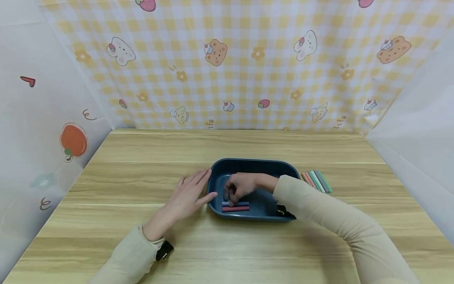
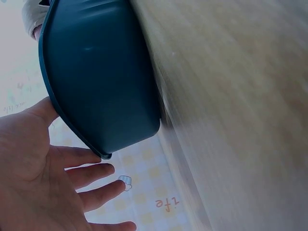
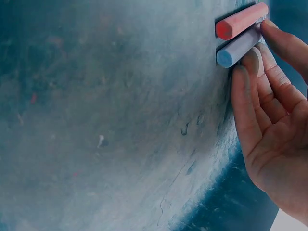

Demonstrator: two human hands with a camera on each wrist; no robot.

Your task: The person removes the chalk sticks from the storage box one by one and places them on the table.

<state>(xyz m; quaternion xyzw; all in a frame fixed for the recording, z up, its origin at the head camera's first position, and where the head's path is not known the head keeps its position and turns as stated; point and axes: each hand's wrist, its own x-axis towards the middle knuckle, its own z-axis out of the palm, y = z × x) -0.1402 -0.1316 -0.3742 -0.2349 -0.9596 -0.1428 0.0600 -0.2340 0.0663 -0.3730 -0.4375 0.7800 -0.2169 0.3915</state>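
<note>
A dark blue-green plastic basin stands on the wooden table. Inside it, near the front left, a red chalk stick and a bluish-purple chalk stick lie side by side. My right hand reaches into the basin and pinches the bluish-purple chalk with thumb and fingertips. In the right wrist view, that chalk rests beside the red chalk on the basin floor. My left hand has its fingers extended, touching the basin's left rim; its palm shows in the left wrist view.
Several chalk sticks in orange, green, white and purple lie in a row right of the basin, partly behind the right sleeve. A checked cloth hangs behind the table. White sheets flank both sides.
</note>
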